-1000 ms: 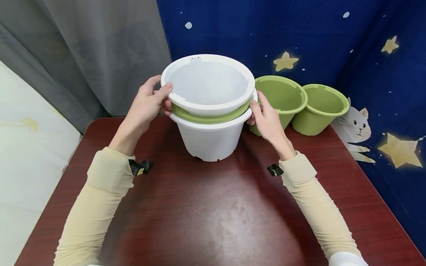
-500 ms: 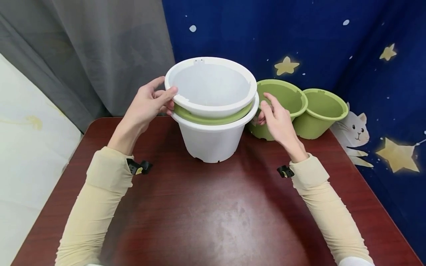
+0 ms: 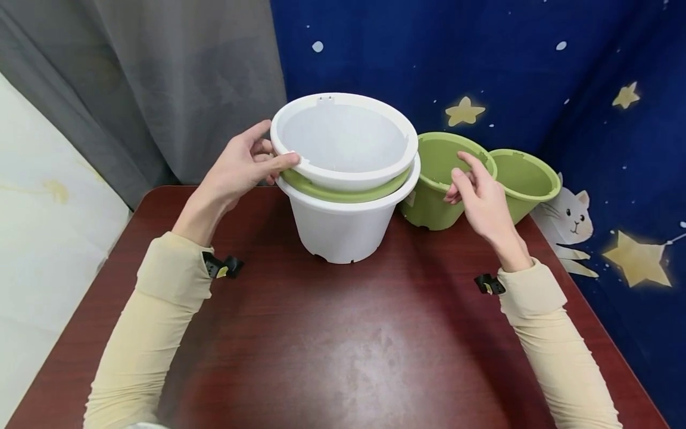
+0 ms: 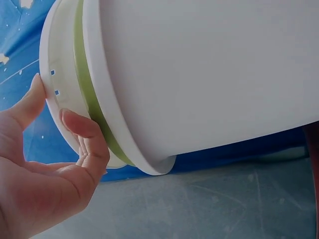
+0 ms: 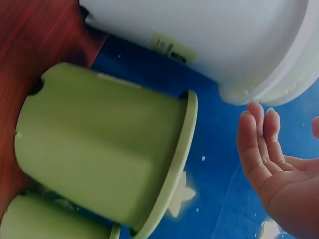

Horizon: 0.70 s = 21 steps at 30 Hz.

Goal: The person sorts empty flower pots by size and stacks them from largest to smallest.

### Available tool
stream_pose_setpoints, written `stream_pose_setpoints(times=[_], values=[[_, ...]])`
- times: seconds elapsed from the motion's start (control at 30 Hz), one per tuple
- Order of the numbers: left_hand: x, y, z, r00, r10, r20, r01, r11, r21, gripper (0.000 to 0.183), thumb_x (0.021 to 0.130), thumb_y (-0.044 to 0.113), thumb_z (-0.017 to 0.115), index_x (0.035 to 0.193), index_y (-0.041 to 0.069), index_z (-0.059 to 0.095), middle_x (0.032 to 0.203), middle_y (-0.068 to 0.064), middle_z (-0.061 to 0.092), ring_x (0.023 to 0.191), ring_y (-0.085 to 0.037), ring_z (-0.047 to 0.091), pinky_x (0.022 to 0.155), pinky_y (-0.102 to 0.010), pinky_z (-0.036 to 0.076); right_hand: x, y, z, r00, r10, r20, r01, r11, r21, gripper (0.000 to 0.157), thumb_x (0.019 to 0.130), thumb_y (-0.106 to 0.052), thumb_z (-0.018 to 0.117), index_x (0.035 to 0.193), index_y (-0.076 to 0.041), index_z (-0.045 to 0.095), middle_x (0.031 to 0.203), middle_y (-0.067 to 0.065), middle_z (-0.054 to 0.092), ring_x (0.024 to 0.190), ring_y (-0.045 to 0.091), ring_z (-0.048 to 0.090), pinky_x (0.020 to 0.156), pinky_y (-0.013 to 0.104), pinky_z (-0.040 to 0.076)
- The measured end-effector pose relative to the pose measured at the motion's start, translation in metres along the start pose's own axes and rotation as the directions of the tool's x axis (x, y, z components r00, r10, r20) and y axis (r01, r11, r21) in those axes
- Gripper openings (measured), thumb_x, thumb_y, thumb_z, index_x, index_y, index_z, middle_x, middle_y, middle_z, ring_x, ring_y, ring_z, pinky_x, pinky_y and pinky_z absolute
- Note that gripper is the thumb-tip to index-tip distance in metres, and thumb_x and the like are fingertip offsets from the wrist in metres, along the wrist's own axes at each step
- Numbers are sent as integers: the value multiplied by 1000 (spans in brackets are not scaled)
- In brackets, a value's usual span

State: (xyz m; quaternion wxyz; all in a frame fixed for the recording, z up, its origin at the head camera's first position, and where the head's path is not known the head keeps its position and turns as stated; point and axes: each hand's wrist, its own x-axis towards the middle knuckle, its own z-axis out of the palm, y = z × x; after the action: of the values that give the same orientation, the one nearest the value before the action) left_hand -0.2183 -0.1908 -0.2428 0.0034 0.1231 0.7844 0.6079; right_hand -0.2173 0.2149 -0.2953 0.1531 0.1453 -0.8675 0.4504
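Observation:
A stack of flowerpots stands at the back of the table. On top is a white flowerpot, a little tilted. Under it shows the rim of a green flowerpot, and the lower white flowerpot holds both. My left hand grips the left side of the top pot's rim, the thumb on the rim and fingers curled beneath it, beside the green rim. My right hand holds nothing. Its fingers are loosely bent, in front of a green flowerpot to the right of the stack.
A second green flowerpot stands farther right, against the first. A grey curtain and a blue star-patterned curtain hang behind the reddish-brown table.
My right hand has let go of the stack's right side and moved right, over to the green pots. My left hand has stayed at the stack's rim.

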Motion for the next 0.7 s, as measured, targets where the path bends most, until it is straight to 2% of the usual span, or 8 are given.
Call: stream_pose_setpoints(times=[0.17,0.3,0.47,0.7], values=[[-1,-3,1,999,33,-9,-34,999,-31,73,88,20,81,149,8,43,90,-5,62,65,-14,57,58,-24,49,-4,9,-15,999,15,-37,-14,1000,9,49,107,-26,50,151,-6,43,79,0,66,66,4,67,68,18,53],[-2,-6,1,998,54,-14,-55,996,-66,71,87,17,81,147,7,44,90,-5,59,61,-12,55,55,-23,45,-7,16,-25,998,25,-58,-25,1000,7,49,106,-24,51,150,-5,44,76,-10,65,64,1,66,66,15,52],[-3,-8,1,997,70,-19,-72,988,-137,60,87,14,81,138,7,50,88,-7,54,57,-13,48,51,-23,39,-8,25,-33,994,61,-92,-64,997,-30,50,106,-28,51,149,-4,44,73,-16,65,61,-1,65,66,13,51],[-3,-10,5,996,88,-11,-89,980,-177,61,88,14,80,139,7,48,86,-7,49,54,-14,42,50,-24,35,-7,39,-44,986,119,-120,-129,989,-77,53,105,-31,51,151,-7,42,70,-19,65,59,-2,65,64,12,50]])
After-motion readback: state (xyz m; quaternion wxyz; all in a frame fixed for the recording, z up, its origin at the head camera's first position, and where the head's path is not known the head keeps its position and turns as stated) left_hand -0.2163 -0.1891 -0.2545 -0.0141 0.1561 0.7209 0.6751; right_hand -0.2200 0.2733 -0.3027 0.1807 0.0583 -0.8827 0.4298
